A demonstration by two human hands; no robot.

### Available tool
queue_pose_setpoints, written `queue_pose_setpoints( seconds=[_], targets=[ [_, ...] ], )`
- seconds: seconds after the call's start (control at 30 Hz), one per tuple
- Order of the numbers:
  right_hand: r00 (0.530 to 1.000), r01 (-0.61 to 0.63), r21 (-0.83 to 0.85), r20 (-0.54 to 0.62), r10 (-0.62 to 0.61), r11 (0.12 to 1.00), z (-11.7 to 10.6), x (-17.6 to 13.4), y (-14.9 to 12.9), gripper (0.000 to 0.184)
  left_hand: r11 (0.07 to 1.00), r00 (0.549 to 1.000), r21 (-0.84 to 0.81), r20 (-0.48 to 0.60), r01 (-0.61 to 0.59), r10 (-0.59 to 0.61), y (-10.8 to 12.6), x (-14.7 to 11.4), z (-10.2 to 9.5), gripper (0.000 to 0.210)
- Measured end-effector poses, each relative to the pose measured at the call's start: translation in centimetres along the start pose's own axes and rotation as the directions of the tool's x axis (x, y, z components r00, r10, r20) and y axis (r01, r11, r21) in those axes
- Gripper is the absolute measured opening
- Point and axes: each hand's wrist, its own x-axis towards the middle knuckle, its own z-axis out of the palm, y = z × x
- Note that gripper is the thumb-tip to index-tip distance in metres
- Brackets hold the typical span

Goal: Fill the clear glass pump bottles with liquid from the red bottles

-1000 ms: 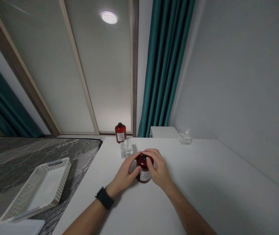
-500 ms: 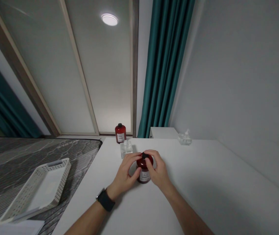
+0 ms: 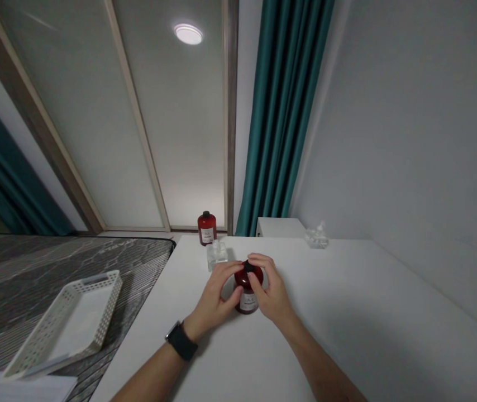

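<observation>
A dark red bottle (image 3: 247, 287) with a white label and black cap (image 3: 248, 267) stands upright on the white table (image 3: 238, 363). Round its left side curves my left hand (image 3: 217, 290), closed on the bottle, with a black watch (image 3: 182, 340) on the wrist. My right hand (image 3: 272, 290) pinches the black cap from the right between thumb and fingers. Just behind my left hand is a clear glass bottle (image 3: 216, 255). Farther back, a second dark red bottle (image 3: 207, 228) with a black cap stands near the table's far edge.
Another clear glass bottle (image 3: 316, 236) stands at the back right by the wall. A white cabinet (image 3: 280, 226) lies beyond the table's far edge. To the left, a white perforated basket (image 3: 68, 321) is on a grey marbled surface, with white paper (image 3: 20, 388) below it.
The view has shifted very slightly. Both hands keep nearly the same pose on the bottle and cap, and the other objects stay in place.
</observation>
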Motion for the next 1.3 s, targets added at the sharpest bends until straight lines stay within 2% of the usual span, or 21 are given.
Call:
queue_pose_setpoints(
  seconds=[0.13, 0.47, 0.73, 0.97, 1.3],
  targets=[
    [0.999, -0.006, -0.009, -0.049, 0.006, 1.0, 0.1, 0.3, -0.3, 0.014, 1.0, 1.0, 0.003, 0.011, 0.005, -0.005, 0.1, 0.0, -0.1, 0.036],
    [0.997, -0.076, 0.059, 0.033, 0.074, 0.995, -0.2, 0.3, 0.2, 0.019, 1.0, 1.0, -0.013, 0.016, 0.008, -0.008, 0.0, 0.0, 0.0, 0.036],
    [0.996, -0.077, 0.07, -0.042, 0.08, 0.995, 0.2, 0.2, 0.3, 0.013, 1.0, 0.999, -0.002, 0.024, 0.021, -0.021, 0.0, 0.0, 0.0, 0.036],
    [0.992, -0.121, 0.159, 0.061, 0.112, 0.98, -0.1, -0.4, 0.6, 0.022, 1.0, 1.0, -0.013, 0.023, 0.02, -0.019, -0.1, -0.1, 0.0, 0.037],
    [0.985, -0.17, 0.185, 0.06, 0.161, 0.968, 0.0, -0.8, 1.1, 0.028, 1.0, 1.0, -0.013, 0.016, 0.016, -0.016, -0.4, -0.2, 0.1, 0.038]
  ],
)
